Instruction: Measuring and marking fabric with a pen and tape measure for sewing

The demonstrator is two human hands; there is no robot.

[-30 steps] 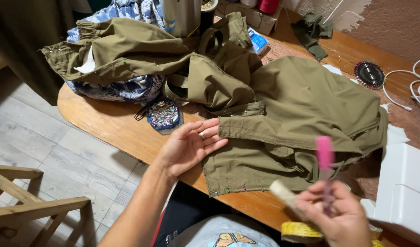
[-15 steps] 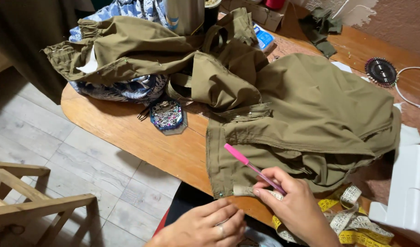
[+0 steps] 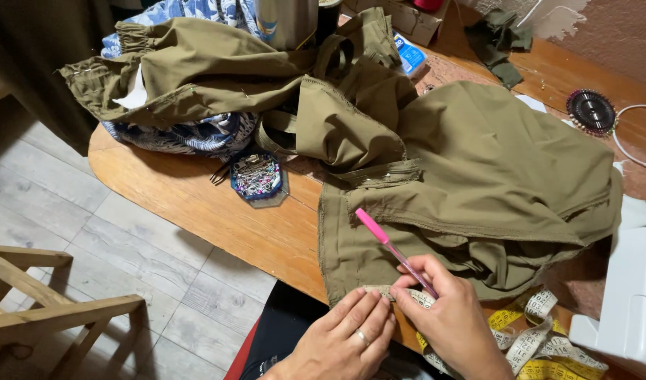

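1. Two hands work at the near edge of a wooden worktop (image 3: 196, 204): the left hand (image 3: 344, 338) and the right hand (image 3: 453, 320), side by side and touching at the fingertips.
2. One pink pen (image 3: 393, 250) is gripped in the right hand, fingers curled closed around its lower end; its capped top slants up and to the left over the cloth.
3. The left hand lies mostly flat, fingers together and slightly bent, pressing one end of a tape measure (image 3: 407, 295) onto the hem; it wears one ring.
4. One tape measure, yellow and white, runs from between the hands into a loose coil at the worktop's right near edge.
5. One large olive garment (image 3: 492, 176), woven and matte with stitched seams, spreads rumpled across the worktop; the hands rest on its near hem.
6. More olive cloth (image 3: 196, 70) lies heaped at the far left, on top of a blue patterned fabric (image 3: 189, 134).
7. One octagonal pin box (image 3: 256, 176), filled with coloured-head pins, sits just beside that heap.
8. One round dark disc (image 3: 592, 111) lies at the far right, beside a white cable (image 3: 629, 151).
9. One wooden chair (image 3: 41, 309) stands on the grey plank floor (image 3: 126, 281).
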